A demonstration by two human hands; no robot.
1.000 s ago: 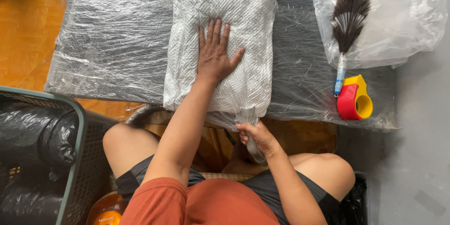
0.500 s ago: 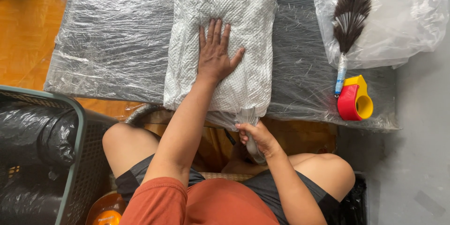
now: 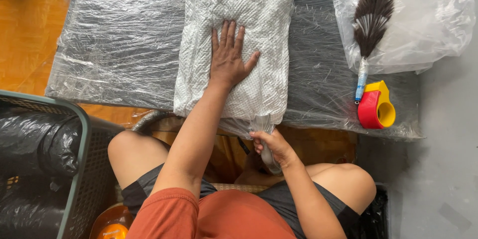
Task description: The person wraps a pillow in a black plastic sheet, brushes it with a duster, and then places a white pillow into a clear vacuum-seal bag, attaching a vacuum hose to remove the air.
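Left hand [image 3: 229, 59] is flat, fingers spread, arm stretched out, pressing on the white padded bundle [image 3: 239, 29]. Right hand [image 3: 271, 144] is clenched around its twisted plastic end [image 3: 263, 125], elbow bent.

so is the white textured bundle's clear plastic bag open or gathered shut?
Gathered shut: right hand grips the twisted bag neck at the white textured bundle; left hand presses flat on top.

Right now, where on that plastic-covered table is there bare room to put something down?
The widest free patch is the wrapped table top left of the white padded bundle. A narrower strip lies between the bundle and the feather duster. The right end is crowded: duster, its clear bag, and the red-yellow tape dispenser.
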